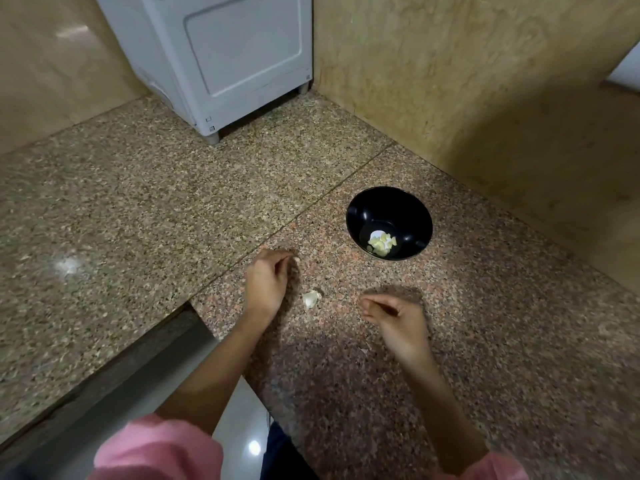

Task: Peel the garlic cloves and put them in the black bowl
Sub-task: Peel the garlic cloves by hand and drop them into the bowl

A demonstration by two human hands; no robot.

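Note:
The black bowl [415, 216] stands on the granite counter to the right of centre, with several peeled garlic cloves [381, 244] in its bottom. A whitish garlic clove with loose skin [311, 298] lies on the counter between my hands. My left hand [268, 284] hovers just left of it with its fingers curled, and a small white bit of garlic [296, 259] shows at the fingertips. My right hand [394, 318] is to the right of the clove and below the bowl. Its fingers and thumb point left, loosely bent, and I see nothing between them.
A white appliance [228, 60] stands at the back of the counter against the beige walls [485, 98]. The counter edge [221, 341] cuts in at the lower left over a glossy floor. A few skin scraps [363, 350] lie near my right wrist.

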